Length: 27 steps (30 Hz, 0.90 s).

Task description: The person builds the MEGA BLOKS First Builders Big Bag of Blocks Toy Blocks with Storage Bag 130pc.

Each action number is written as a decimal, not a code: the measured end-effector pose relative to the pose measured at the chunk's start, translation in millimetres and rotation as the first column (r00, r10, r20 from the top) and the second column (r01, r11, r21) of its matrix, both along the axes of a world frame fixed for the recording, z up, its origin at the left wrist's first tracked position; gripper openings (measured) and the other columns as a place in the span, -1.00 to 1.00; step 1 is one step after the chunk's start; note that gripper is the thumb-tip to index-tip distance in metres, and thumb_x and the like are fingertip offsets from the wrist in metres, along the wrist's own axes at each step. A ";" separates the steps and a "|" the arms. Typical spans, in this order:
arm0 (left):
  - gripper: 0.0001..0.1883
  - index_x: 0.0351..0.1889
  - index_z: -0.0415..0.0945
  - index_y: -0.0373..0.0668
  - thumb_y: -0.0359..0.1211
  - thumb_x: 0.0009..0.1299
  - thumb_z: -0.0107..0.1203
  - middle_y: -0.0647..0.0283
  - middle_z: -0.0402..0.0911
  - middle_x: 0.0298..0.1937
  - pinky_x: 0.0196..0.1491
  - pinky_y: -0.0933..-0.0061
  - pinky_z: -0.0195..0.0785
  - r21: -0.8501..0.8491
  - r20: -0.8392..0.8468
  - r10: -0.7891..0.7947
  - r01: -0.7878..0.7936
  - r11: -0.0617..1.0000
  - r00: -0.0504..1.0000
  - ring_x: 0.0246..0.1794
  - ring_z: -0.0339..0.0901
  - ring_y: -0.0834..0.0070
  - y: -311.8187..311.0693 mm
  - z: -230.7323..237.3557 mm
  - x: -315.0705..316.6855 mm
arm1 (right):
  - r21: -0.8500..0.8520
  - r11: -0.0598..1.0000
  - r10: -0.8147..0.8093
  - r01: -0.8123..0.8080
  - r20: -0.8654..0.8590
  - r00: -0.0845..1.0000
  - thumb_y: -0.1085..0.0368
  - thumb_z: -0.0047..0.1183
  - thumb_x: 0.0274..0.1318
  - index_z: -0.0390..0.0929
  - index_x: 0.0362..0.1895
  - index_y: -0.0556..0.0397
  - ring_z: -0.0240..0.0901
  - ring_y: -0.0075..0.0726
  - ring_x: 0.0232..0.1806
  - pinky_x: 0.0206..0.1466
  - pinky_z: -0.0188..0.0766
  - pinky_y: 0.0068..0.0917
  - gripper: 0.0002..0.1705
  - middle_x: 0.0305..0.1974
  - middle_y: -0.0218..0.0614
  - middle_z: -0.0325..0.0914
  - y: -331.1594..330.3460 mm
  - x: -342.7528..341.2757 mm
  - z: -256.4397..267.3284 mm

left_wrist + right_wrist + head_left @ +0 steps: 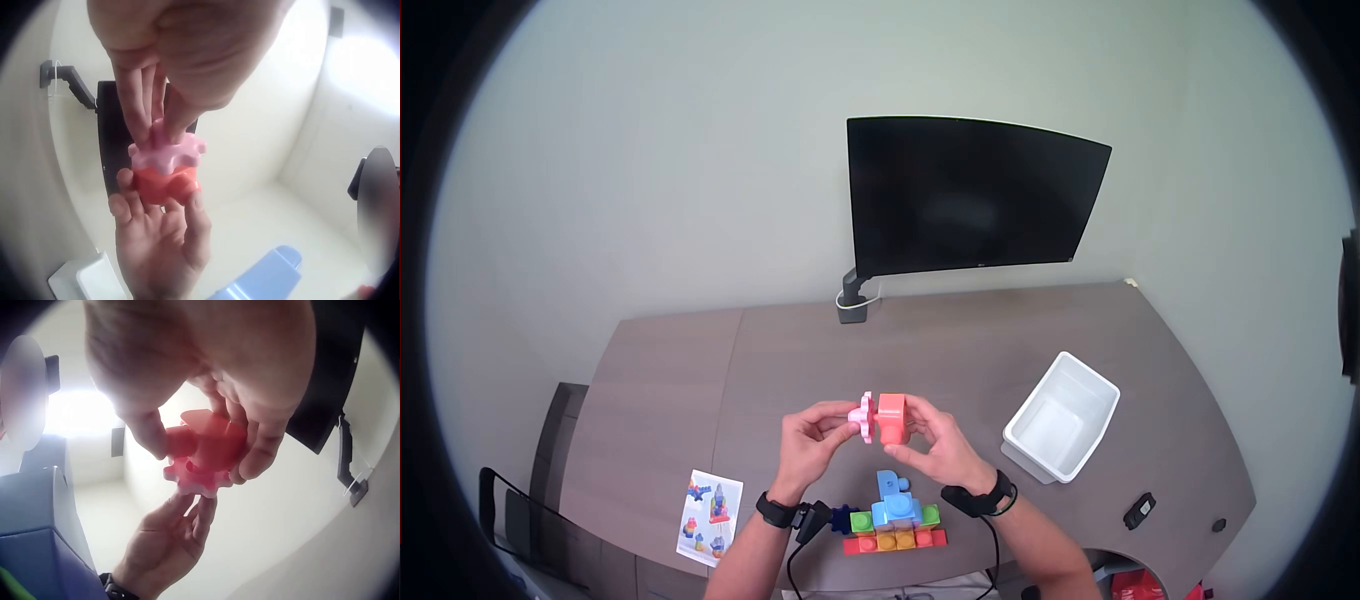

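My left hand pinches a pink gear-shaped piece between thumb and fingers. Facing it, my right hand grips a red block with a rounded knob. In the left wrist view the pink gear lies right against the red block; whether they are locked together I cannot tell. Below both hands, on the table, stands a build of stacked blocks: light blue on top, green at the sides, red and orange at the bottom. A dark blue gear is at its left side.
A white bin stands on the table at the right, with a small black device nearer its right edge. A sheet with pictures of block builds lies at the left. Behind is a monitor on an arm.
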<state>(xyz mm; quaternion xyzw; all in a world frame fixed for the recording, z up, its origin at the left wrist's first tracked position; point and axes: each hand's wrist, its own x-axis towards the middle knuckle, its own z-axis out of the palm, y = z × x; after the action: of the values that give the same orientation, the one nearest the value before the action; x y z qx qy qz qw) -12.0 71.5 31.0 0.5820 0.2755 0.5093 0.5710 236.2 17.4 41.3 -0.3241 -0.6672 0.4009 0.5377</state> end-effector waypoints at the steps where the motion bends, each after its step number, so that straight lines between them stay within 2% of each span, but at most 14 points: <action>1: -0.67 0.28 0.75 -0.44 -0.66 0.57 0.39 0.02 0.84 0.24 0.29 0.35 0.78 0.002 0.004 -0.009 0.009 1.000 1.000 0.18 0.86 0.33 -1.5 0.8 0.3 | 0.024 1.000 -0.007 0.006 0.057 0.998 0.33 0.50 0.41 0.39 0.64 0.23 0.75 -0.29 0.20 0.32 0.69 -0.24 -0.16 0.26 -0.11 0.77 -0.9 3.5 3.4; 6: -0.67 0.28 0.76 -0.45 -0.65 0.57 0.39 0.02 0.84 0.22 0.31 0.33 0.78 -0.001 0.004 -0.074 0.074 0.997 0.997 0.18 0.86 0.34 -0.8 1.3 3.6 | 0.073 0.997 -0.049 0.036 0.181 0.982 0.28 0.55 0.36 0.45 0.60 0.26 0.83 -0.18 0.08 0.26 0.74 -0.19 -0.16 0.16 -0.03 0.83 -10.8 6.9 23.2; 8: -0.67 0.27 0.76 -0.46 -0.64 0.57 0.41 0.02 0.86 0.18 0.28 0.33 0.79 0.058 -0.012 -0.051 0.052 0.997 0.999 0.14 0.87 0.35 -3.8 3.4 9.5 | 0.103 0.993 -0.074 0.051 0.227 0.971 0.26 0.56 0.36 0.45 0.61 0.25 0.83 -0.15 0.07 0.24 0.75 -0.19 -0.14 0.16 -0.02 0.83 -14.2 5.0 23.7; 9: -0.67 0.27 0.76 -0.46 -0.63 0.56 0.41 0.02 0.87 0.16 0.26 0.34 0.80 0.085 -0.018 -0.037 0.039 0.996 0.999 0.12 0.88 0.35 -6.5 3.6 12.5 | 0.090 0.993 -0.092 0.075 0.207 0.974 0.25 0.58 0.34 0.44 0.62 0.24 0.83 -0.14 0.07 0.22 0.76 -0.20 -0.11 0.17 -0.02 0.83 -12.6 5.1 23.4; 11: -0.67 0.26 0.76 -0.46 -0.60 0.56 0.43 0.03 0.89 0.11 0.22 0.35 0.81 -0.003 -0.020 0.012 -0.012 1.000 1.000 0.07 0.89 0.35 -9.0 7.0 19.1 | 0.054 0.992 -0.124 0.117 0.165 0.978 0.23 0.62 0.29 0.42 0.64 0.23 0.83 -0.14 0.06 0.16 0.77 -0.22 -0.04 0.19 0.00 0.82 -9.8 4.8 22.1; 14: -0.67 0.23 0.75 -0.51 -0.57 0.56 0.46 -0.02 0.90 0.02 0.16 0.38 0.82 -0.079 -0.043 0.064 -0.067 0.995 0.997 0.02 0.91 0.35 -18.8 32.2 38.9 | 0.225 0.928 -0.337 0.298 0.157 0.928 0.22 0.68 0.22 0.37 0.69 0.17 0.84 -0.13 0.06 0.08 0.78 -0.25 0.07 0.21 0.03 0.80 -11.1 -2.2 31.6; 15: -0.67 0.22 0.74 -0.53 -0.56 0.56 0.46 -0.05 0.91 0.00 0.13 0.39 0.82 -0.095 -0.056 0.074 -0.079 0.992 0.996 0.01 0.91 0.35 -20.0 41.6 43.2 | 0.254 0.903 -0.398 0.346 0.195 0.897 0.25 0.73 0.13 0.37 0.67 0.13 0.85 -0.12 0.08 0.04 0.79 -0.27 0.10 0.26 0.02 0.77 -10.9 -2.5 34.0; 18: -0.67 0.23 0.74 -0.51 -0.55 0.57 0.46 -0.03 0.91 0.06 0.16 0.42 0.80 -0.018 -0.150 -0.039 0.037 0.999 0.988 0.05 0.90 0.36 -10.7 50.3 49.7 | 0.283 0.837 -0.524 0.469 0.166 0.835 0.32 0.69 0.15 0.43 0.59 0.11 0.85 -0.09 0.11 0.03 0.80 -0.27 -0.02 0.26 -0.06 0.76 -4.9 9.3 24.0; 19: -0.67 0.27 0.74 -0.46 -0.54 0.60 0.44 0.02 0.91 0.10 0.21 0.42 0.77 -0.007 -0.141 -0.134 0.134 0.991 0.981 0.12 0.89 0.38 -8.9 55.3 44.8 | 0.242 0.839 -0.530 0.488 0.162 0.832 0.40 0.61 0.22 0.39 0.54 0.14 0.84 -0.12 0.13 0.04 0.79 -0.28 -0.11 0.24 -0.08 0.75 -6.1 19.5 18.6; 22: -0.64 0.29 0.76 -0.38 -0.44 0.60 0.48 0.06 0.91 0.11 0.20 0.41 0.75 -0.057 -0.165 -0.206 0.199 0.978 0.964 0.12 0.87 0.46 -8.6 62.5 15.1 | 0.184 0.795 -0.584 0.578 -0.029 0.811 0.45 0.52 0.28 0.31 0.54 0.15 0.80 -0.19 0.15 0.17 0.76 -0.23 -0.15 0.19 -0.06 0.73 -28.6 47.3 7.9; 24: -0.65 0.31 0.76 -0.37 -0.45 0.62 0.45 0.05 0.92 0.11 0.21 0.40 0.75 -0.042 -0.268 -0.149 0.142 0.989 0.952 0.13 0.87 0.45 -6.8 42.6 -11.4 | 0.095 0.810 -0.577 0.579 -0.049 0.815 0.48 0.50 0.30 0.24 0.53 0.16 0.71 -0.26 0.22 0.27 0.70 -0.22 -0.14 0.19 -0.05 0.68 -64.1 66.2 3.8; 25: -0.65 0.31 0.75 -0.36 -0.45 0.62 0.44 0.05 0.92 0.11 0.22 0.39 0.75 -0.029 -0.317 -0.118 0.115 0.993 0.941 0.13 0.87 0.45 -5.8 32.4 -22.5 | 0.058 0.800 -0.590 0.597 -0.095 0.801 0.50 0.49 0.25 0.35 0.47 0.13 0.66 -0.22 0.24 0.31 0.65 -0.24 -0.21 0.18 -0.11 0.63 -79.9 72.1 -9.4; 27: -0.67 0.32 0.74 -0.37 -0.49 0.64 0.40 0.07 0.92 0.09 0.23 0.39 0.75 -0.094 -0.425 -0.125 0.093 0.991 0.896 0.12 0.86 0.45 -13.0 10.8 -39.6 | 0.143 0.797 -0.603 0.587 0.139 0.785 0.51 0.49 0.20 0.47 0.38 0.12 0.66 -0.13 0.24 0.26 0.65 -0.25 -0.30 0.17 -0.11 0.62 -121.6 78.1 -12.0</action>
<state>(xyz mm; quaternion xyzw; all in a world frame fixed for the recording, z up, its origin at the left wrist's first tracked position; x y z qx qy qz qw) -51.6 58.4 41.8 0.6738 0.3796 0.3254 0.5441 314.3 -104.2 29.2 -0.5272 -0.5938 0.1491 0.5892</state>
